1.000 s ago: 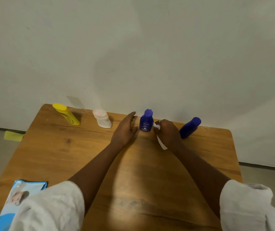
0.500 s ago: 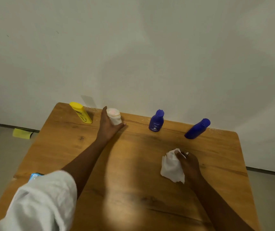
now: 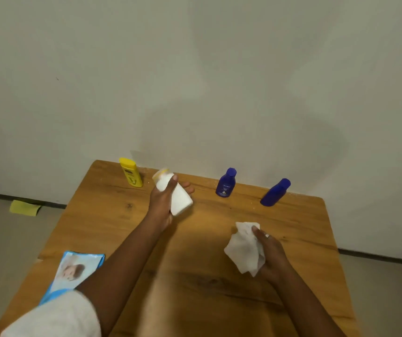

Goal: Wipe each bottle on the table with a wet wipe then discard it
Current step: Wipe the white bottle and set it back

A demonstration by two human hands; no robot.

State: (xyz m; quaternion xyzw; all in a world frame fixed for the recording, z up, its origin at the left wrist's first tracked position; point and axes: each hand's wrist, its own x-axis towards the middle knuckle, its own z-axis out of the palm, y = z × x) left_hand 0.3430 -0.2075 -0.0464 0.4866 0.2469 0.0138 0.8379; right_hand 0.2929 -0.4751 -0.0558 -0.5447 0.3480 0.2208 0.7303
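A head-worn camera looks down on a wooden desk (image 3: 127, 229) set against a plain pale wall. The left hand (image 3: 162, 203) has its grip closed around a white bottle (image 3: 179, 198), holding it tilted above the desk, cap end pointing away toward the wall. The right hand (image 3: 271, 255), nearer the viewer and to the right, has its grip closed on a crumpled white wet wipe (image 3: 242, 246), held just above the desk and well apart from the white bottle. Along the far edge stand three more bottles: a yellow bottle (image 3: 130, 172) at the left, a small dark blue bottle (image 3: 226, 182) with a printed label near the middle, and a second blue bottle (image 3: 275, 192) at the right, appearing to lean rightward. A light blue pack of wipes (image 3: 73, 269) lies flat at the near left of the desk, partly covered by a white sleeve (image 3: 54, 317). A yellow scrap (image 3: 24, 207) lies on the floor by the wall at left.
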